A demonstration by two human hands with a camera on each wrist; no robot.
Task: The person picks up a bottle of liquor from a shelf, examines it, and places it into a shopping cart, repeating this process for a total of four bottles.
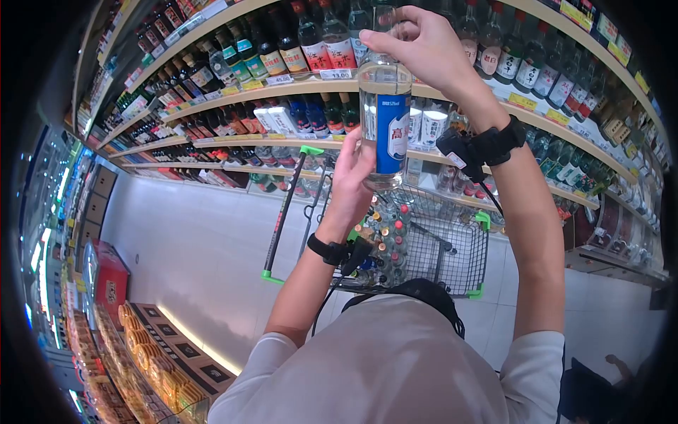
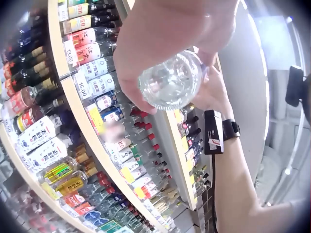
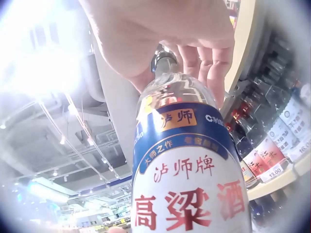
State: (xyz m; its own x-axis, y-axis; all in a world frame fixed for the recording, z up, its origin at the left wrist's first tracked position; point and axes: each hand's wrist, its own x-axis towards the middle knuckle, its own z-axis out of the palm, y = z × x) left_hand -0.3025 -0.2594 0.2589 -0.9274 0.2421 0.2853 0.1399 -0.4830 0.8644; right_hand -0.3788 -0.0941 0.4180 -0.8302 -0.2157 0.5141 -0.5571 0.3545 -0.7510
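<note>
A clear glass liquor bottle (image 1: 393, 134) with a blue and white label is held upright in front of the shelves. My left hand (image 1: 351, 173) grips it low on the side, with the thumb by the label. At the top, my right hand (image 1: 424, 49) has its fingers and thumb around the neck. The left wrist view shows the round bottle base (image 2: 172, 82) from below, the left fingers wrapped beside it. In the right wrist view the bottle's label (image 3: 187, 165) faces the camera, red characters on white, and the dark cap (image 3: 163, 56) is partly covered by the right hand.
Curved shelves (image 1: 282, 88) full of bottles with price tags stand in front. Below the hands is a shopping cart (image 1: 482, 258) with green corners, holding several bottles (image 1: 397, 244). Packaged goods (image 1: 152, 353) line the lower left. Another person (image 1: 593, 392) is at the lower right.
</note>
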